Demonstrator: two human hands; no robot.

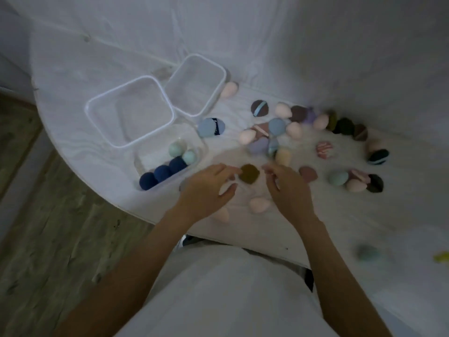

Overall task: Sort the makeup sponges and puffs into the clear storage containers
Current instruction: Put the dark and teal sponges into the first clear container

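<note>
White cloth covers your whole table (340,215), and its curved edge runs close on the left, with wood floor below, so anything that rolls that way is gone.

Two clear containers (131,110) sit bare at the back. The third, nearest container (194,166) holds three navy sponges (162,173) and two mint ones. The loose pile of puffs and sponges (279,132) spreads to your right, touching and overlapping, with open cloth only in front of you.

Your left hand (206,188) and right hand (289,188) both hover with fingers loosely spread, gripping nothing. The olive puff (249,173) lies between them.

I'd guess it's feather-light, soft and flat, so pinch it by the rim. The egg-shaped pink sponge (260,204) beside your wrists will likely roll, so scoop it up.
</note>
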